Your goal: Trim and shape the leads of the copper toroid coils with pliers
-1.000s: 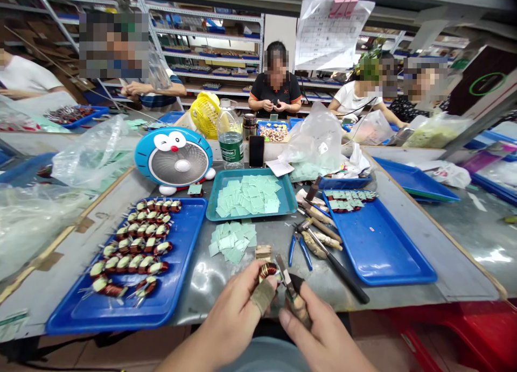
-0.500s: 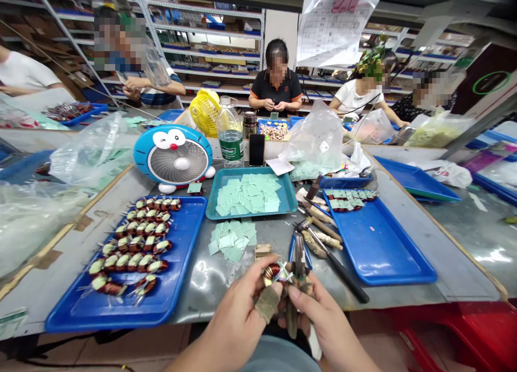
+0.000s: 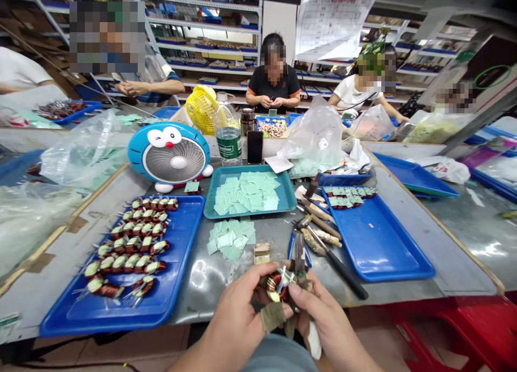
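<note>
Right at the near edge of the metal bench (image 3: 202,286), the left hand (image 3: 242,310), brownish tape (image 3: 272,317) round its thumb, closes its fingers on a copper-wound coil (image 3: 273,286). The right hand (image 3: 323,310) curls about a dark metal tool (image 3: 299,251), its thumb by the coil's pale leads (image 3: 283,275), while similar coils (image 3: 133,246) fill rows in the left blue tray (image 3: 137,310).

Wound coil (image 3: 273,281) now apparently at a different angle.
</note>
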A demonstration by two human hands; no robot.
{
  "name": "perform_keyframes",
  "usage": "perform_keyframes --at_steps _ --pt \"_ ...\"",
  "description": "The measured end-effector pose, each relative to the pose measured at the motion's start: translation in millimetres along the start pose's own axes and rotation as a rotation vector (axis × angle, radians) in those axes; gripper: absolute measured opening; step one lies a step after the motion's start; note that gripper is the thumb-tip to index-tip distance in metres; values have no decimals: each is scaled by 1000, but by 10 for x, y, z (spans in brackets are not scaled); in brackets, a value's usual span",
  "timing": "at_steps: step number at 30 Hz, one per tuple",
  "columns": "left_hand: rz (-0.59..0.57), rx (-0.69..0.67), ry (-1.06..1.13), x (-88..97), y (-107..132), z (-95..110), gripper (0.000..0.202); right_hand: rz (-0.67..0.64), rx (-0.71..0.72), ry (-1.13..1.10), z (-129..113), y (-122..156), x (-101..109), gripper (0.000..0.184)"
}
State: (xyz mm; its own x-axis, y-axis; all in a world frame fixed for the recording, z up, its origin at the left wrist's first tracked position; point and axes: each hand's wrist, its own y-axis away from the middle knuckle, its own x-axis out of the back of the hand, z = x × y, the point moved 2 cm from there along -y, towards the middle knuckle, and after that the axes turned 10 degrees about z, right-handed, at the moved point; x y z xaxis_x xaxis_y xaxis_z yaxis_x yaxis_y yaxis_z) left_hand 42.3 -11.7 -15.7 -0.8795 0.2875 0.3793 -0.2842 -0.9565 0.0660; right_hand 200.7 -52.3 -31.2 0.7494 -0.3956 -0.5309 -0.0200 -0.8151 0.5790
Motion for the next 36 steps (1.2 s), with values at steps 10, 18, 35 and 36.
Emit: perform_keyframes --at_steps 10,18,35,36 --pt "147 -451 -315 -51 25 -29 49 -48 -30 -59 -28 15 -94 49" --pt "145 -625 -438 -92 92 42 49 61 -38 -149 130 -10 47 23" --pt "124 -283 -203 -74 68 92 37 134 5 -152 227 -18 53 36" --pt "122 -237 -172 -74 69 90 35 140 -1 -158 216 -17 49 36"
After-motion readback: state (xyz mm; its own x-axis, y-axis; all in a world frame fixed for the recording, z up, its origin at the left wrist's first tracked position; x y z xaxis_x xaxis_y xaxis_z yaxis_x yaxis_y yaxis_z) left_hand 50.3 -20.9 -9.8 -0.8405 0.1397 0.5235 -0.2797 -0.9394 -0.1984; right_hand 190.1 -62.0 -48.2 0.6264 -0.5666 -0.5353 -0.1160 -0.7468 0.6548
